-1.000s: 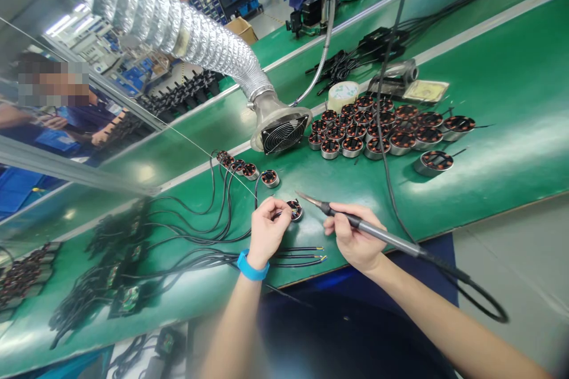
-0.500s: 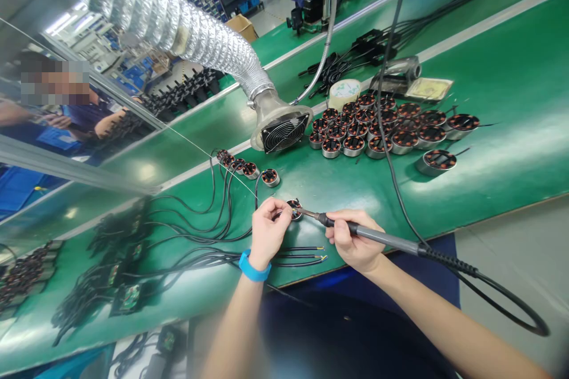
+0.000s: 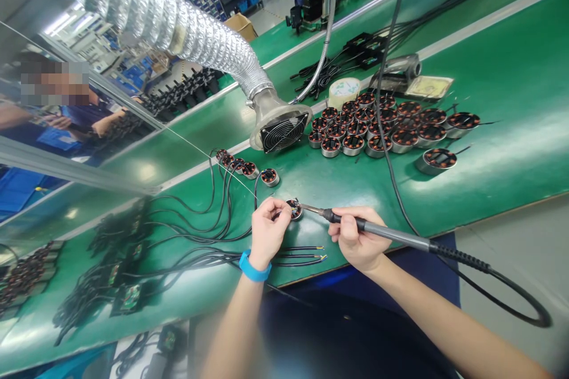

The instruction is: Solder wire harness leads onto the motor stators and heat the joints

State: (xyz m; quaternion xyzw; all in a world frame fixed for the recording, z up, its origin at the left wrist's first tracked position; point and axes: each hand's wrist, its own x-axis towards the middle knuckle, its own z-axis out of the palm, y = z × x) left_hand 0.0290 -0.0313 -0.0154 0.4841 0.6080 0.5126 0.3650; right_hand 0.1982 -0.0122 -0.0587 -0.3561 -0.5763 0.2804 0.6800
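Note:
My right hand (image 3: 358,238) is shut around the grey handle of a soldering iron (image 3: 391,234), and its fine tip reaches the small round motor stator (image 3: 294,209) with copper windings. My left hand (image 3: 269,231), wearing a blue wristband (image 3: 253,267), is right beside that stator. Its fingers pinch a thin solder wire (image 3: 213,160) that runs up and to the left across the bench. A black cable leads from the stator, and its end is hidden behind my left hand.
A green workbench (image 3: 498,59) holds several stators in a cluster at the right, with a fume extractor fan (image 3: 279,135) on a silver duct behind. Black cables with stripped ends (image 3: 302,256) lie below my hands. A mirrored panel (image 3: 66,130) stands at the left.
The iron tip has swung down from above the stator to rest at its right side. My right hand has shifted slightly to the right, and my left hand stays beside the stator.

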